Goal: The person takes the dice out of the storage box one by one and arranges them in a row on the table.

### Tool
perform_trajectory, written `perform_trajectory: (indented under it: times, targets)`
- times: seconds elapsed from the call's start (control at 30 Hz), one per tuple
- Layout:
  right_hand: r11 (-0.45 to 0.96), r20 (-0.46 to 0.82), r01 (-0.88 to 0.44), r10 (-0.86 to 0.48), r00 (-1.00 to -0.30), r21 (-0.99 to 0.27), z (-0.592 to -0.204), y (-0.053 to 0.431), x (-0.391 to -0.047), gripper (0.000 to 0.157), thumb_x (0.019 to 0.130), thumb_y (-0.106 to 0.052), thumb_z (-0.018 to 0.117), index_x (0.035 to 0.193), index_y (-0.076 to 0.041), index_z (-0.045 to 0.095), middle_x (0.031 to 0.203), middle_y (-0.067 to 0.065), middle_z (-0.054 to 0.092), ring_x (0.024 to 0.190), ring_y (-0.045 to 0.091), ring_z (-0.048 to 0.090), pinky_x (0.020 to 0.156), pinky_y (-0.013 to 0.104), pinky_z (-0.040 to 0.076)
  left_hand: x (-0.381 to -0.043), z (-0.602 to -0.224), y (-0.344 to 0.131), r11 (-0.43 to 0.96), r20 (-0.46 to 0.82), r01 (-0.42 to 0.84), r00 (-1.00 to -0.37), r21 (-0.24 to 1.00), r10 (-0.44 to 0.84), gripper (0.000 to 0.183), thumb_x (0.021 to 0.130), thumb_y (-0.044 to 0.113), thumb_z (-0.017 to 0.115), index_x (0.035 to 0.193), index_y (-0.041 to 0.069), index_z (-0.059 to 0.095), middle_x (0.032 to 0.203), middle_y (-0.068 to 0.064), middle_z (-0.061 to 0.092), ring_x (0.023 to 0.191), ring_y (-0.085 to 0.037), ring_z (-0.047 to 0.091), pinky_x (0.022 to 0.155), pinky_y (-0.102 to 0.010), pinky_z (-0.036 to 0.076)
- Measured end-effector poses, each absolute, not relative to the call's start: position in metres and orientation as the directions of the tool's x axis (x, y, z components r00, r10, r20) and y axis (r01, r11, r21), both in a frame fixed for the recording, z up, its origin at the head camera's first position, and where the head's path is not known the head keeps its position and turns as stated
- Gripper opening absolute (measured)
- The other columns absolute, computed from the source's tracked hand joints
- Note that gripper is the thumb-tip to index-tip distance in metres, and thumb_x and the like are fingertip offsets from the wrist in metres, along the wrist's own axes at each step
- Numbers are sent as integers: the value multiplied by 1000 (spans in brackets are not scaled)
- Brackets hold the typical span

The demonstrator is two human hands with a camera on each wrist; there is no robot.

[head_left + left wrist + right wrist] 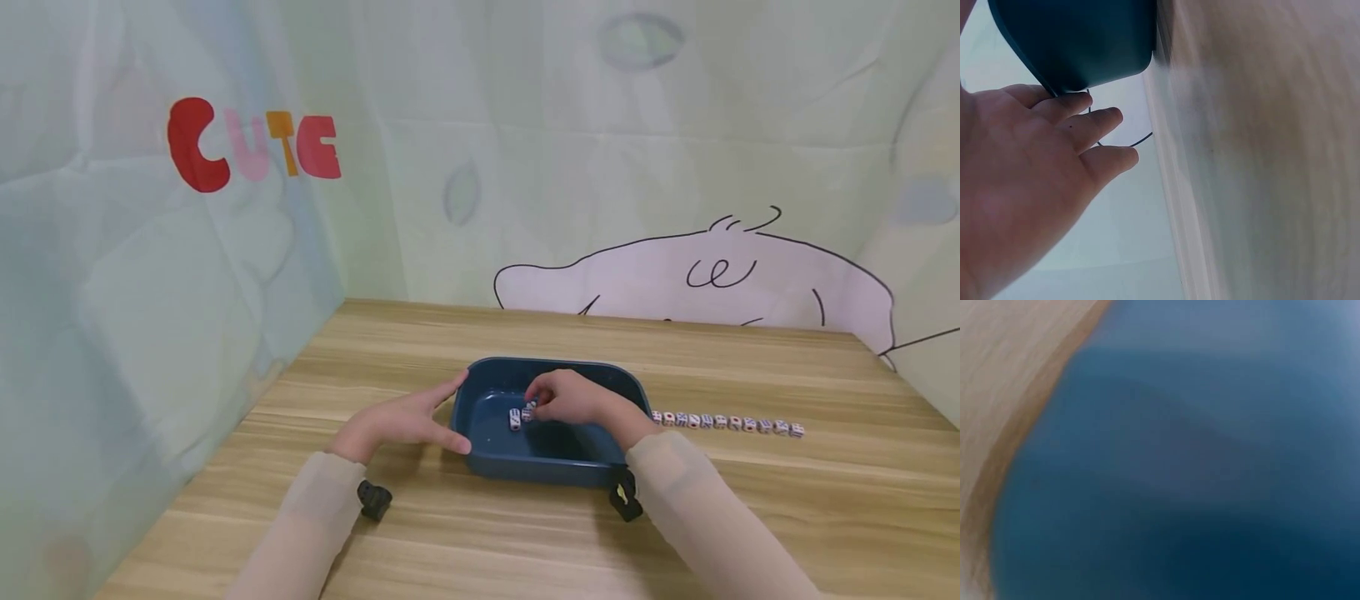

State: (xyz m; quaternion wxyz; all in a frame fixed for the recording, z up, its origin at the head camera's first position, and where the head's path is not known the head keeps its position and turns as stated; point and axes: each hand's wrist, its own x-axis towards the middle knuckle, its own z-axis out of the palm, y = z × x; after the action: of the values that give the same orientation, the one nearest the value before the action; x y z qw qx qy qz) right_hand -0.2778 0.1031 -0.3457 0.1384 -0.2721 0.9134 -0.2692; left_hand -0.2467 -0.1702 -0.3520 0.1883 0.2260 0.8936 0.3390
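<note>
A dark blue tray [555, 473] sits on the wooden table, and its wall also shows in the left wrist view. My left hand [408, 419] rests against the tray's left end, thumb at the near corner and straight fingers toward the far one; from below, the fingers of the left hand [1029, 162] touch the tray's outside [1085, 44]. Reaching over the right side, my right hand [573, 397] pinches a small die [532, 403] inside the tray. A couple of white dice [514, 419] lie by its fingertips. Only blurred tray wall [1179, 456] fills the right wrist view.
Right of the tray, a straight row of several dice [720, 422] runs along the wooden table [787, 517], its left end partly hidden by the tray. Printed cloth walls [420, 208] stand at the back and sides. Black wrist straps [374, 500] are on both sleeves.
</note>
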Motion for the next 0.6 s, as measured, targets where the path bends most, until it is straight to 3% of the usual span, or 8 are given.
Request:
perform_trajectory:
  times: [0.6]
  targets:
    - [747,-169,-371,-536,-827,-552,-353,98,-276,23,90,-10,65,112,-6,65,79,2,59,70,15,52,61,25,43,-246,-352,-170,662,-188,270,-824,700,535,110,77,46,77,157,17,7,161,-9,14,147,-31,16,115,-56,20]
